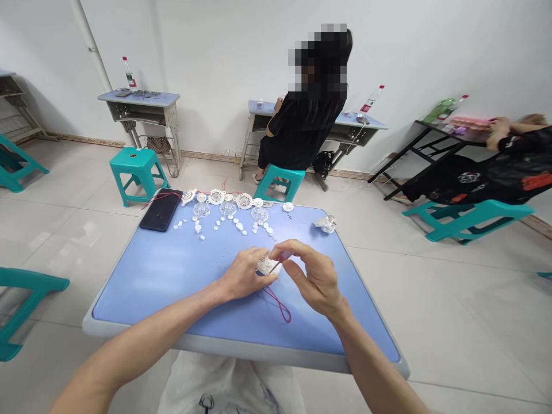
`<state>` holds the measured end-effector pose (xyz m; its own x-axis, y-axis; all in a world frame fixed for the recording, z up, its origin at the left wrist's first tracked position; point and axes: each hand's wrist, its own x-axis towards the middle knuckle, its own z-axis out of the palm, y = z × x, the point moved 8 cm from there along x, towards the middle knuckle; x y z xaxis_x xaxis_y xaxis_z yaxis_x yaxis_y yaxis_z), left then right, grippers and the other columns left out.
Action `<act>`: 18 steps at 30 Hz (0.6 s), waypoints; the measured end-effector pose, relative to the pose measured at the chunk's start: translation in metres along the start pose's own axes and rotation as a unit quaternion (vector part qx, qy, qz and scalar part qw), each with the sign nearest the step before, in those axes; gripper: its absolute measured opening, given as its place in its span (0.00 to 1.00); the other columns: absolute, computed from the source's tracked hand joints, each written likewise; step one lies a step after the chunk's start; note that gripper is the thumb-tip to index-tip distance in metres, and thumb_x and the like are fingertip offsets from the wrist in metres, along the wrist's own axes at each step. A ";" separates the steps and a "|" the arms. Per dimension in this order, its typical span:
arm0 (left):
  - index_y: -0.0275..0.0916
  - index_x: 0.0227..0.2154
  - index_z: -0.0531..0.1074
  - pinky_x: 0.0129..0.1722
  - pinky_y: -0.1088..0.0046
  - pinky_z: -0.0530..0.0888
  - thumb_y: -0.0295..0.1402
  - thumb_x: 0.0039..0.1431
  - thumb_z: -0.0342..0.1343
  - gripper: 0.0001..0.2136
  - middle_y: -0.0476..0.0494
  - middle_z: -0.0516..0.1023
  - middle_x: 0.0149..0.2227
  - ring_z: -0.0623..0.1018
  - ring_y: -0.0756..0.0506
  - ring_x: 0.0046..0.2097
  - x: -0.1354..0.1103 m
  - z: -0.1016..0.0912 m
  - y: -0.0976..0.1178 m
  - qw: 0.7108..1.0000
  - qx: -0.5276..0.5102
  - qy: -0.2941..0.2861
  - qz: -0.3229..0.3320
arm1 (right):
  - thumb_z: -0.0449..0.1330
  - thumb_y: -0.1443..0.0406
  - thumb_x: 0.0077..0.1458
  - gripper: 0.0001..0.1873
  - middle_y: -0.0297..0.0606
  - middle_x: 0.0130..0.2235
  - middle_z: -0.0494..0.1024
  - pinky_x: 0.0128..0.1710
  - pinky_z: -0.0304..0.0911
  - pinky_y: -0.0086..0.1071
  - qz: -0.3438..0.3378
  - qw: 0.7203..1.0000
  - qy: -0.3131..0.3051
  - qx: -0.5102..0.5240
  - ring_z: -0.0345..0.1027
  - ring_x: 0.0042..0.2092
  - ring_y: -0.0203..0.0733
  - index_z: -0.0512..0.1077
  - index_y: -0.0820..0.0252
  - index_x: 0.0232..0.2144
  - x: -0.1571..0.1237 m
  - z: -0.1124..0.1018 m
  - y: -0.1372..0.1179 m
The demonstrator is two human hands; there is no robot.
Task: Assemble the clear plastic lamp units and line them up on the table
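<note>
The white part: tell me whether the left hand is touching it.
Touching. The head view shows the left hand gripping the white part, its fingers closed against it.

Blue-topped desks point(138, 98) and teal stools point(133, 165) stand on a tiled floor point(435, 305) by white walls point(241, 46).

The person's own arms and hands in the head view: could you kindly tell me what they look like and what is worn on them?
The left hand and right hand are bare and ungloved, and the left forearm and right forearm show no sleeves, watch or bracelet. Lower down, a white garment with a dark print covers the person's lap.
</note>
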<state>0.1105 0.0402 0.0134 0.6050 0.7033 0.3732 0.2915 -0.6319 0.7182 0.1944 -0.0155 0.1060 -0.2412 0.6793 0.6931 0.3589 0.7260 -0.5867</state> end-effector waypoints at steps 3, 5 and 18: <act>0.38 0.36 0.70 0.34 0.72 0.67 0.33 0.54 0.60 0.08 0.49 0.71 0.30 0.70 0.47 0.32 -0.001 0.000 -0.003 1.000 0.009 0.004 -0.012 | 0.60 0.70 0.58 0.14 0.36 0.36 0.71 0.34 0.67 0.36 -0.018 0.998 0.044 -0.043 0.67 0.35 0.39 0.72 0.52 0.45 0.002 -0.004 -0.001; 0.38 0.37 0.70 0.34 0.72 0.67 0.33 0.53 0.61 0.10 0.49 0.70 0.30 0.70 0.47 0.32 -0.001 0.001 -0.005 1.000 0.014 0.001 -0.019 | 0.62 0.71 0.56 0.13 0.35 0.35 0.68 0.33 0.66 0.35 -0.015 0.994 0.081 -0.071 0.65 0.34 0.38 0.73 0.51 0.43 0.002 -0.008 0.000; 0.39 0.42 0.70 0.40 0.69 0.70 0.34 0.52 0.63 0.15 0.46 0.74 0.36 0.73 0.44 0.38 -0.002 0.004 -0.010 1.000 0.014 -0.007 -0.026 | 0.65 0.76 0.51 0.21 0.32 0.33 0.70 0.32 0.67 0.33 0.027 0.987 0.158 0.027 0.66 0.33 0.36 0.71 0.53 0.45 -0.004 -0.015 0.009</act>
<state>0.1091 0.0442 0.0030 0.5988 0.7310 0.3273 0.3439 -0.6037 0.7192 0.2121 -0.0132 0.1046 0.0721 0.6557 0.7516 0.3137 0.7004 -0.6412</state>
